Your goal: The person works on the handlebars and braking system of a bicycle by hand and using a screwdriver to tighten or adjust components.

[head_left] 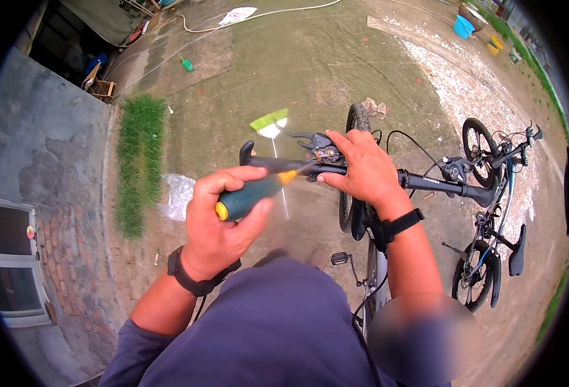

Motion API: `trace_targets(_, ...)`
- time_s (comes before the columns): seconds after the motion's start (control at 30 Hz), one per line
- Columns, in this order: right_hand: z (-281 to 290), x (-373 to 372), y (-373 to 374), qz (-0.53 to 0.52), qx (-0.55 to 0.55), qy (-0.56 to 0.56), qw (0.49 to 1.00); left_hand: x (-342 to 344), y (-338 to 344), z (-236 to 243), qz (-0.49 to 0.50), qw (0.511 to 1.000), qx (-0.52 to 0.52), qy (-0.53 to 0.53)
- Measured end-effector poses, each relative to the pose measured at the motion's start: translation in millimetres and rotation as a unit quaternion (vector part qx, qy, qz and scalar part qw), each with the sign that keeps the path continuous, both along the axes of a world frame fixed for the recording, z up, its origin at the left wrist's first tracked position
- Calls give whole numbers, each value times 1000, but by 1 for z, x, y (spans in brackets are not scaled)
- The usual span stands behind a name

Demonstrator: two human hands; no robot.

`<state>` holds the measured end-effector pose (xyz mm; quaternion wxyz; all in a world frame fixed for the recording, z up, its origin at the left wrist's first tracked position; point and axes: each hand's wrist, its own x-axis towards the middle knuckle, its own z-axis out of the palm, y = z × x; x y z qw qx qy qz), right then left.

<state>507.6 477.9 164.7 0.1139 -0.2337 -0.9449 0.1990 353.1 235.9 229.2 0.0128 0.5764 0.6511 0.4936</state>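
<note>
My left hand [216, 222] grips a screwdriver [253, 193] with a dark green handle and a yellow end. Its tip points at the brake lever clamp [323, 151] on a bicycle's black handlebar [426, 184]. My right hand [362, 169] is closed over the handlebar right beside that clamp, holding the bar steady. The bicycle's front wheel [355, 122] shows beyond the bar, and its frame and a pedal [340, 258] lie below my right forearm. Both wrists wear black bands.
A second bicycle [494, 213] stands at the right on bare dirt ground. A green broom [270, 122] and a clear plastic bag [178, 193] lie ahead. A grass strip [139, 161] borders a brick wall at the left. Buckets stand far back right.
</note>
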Motion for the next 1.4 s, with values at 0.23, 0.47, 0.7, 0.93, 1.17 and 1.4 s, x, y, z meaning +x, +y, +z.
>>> trace_targets(0.23, 3, -2, -3, -8, -8, -21, 1000, 2, 6, 5, 2, 1000, -16, -2)
trace_targets(0.47, 3, -2, -4, -8, -9, -23, 1000, -8, 14, 16, 58, 986, -64, -142)
trace_targets(0.7, 2, -2, -3, -8, -7, -12, 1000, -23, 19, 17, 67, 971, -90, -211)
trace_targets(0.93, 0, -2, -3, -7, -8, -15, 1000, -8, 28, 26, 114, 965, -83, -222)
trace_targets(1.17, -1, -2, -4, -1, -11, -8, 1000, 18, 38, 37, 58, 996, -73, 1)
trace_targets(1.4, 1, -3, -7, -10, -20, -14, 1000, 28, 67, 54, 76, 987, -99, 103)
